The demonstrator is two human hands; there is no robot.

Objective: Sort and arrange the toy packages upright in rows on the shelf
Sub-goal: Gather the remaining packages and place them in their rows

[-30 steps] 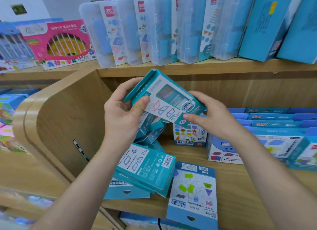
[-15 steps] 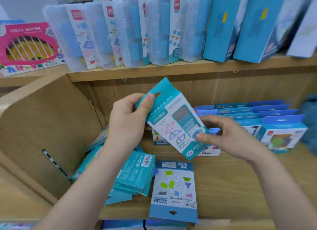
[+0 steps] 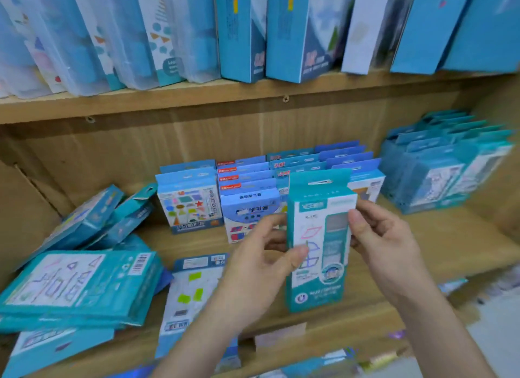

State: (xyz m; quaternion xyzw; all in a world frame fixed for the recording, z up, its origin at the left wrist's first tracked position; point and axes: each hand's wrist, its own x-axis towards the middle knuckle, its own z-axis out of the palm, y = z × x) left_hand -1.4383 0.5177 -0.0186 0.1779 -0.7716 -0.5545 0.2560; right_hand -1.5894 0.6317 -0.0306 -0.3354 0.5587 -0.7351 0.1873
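One teal package (image 3: 323, 251) is held upright over the shelf (image 3: 439, 245), its left edge pinched by the left grip (image 3: 253, 268), its right by the right grip (image 3: 388, 248), before standing rows (image 3: 247, 180).

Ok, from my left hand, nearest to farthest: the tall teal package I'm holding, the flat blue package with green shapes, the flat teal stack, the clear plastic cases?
Left hand, head view:
1. Tall teal package: in its grip.
2. Flat blue package with green shapes: just left.
3. Flat teal stack: far left.
4. Clear plastic cases: upper shelf, left.
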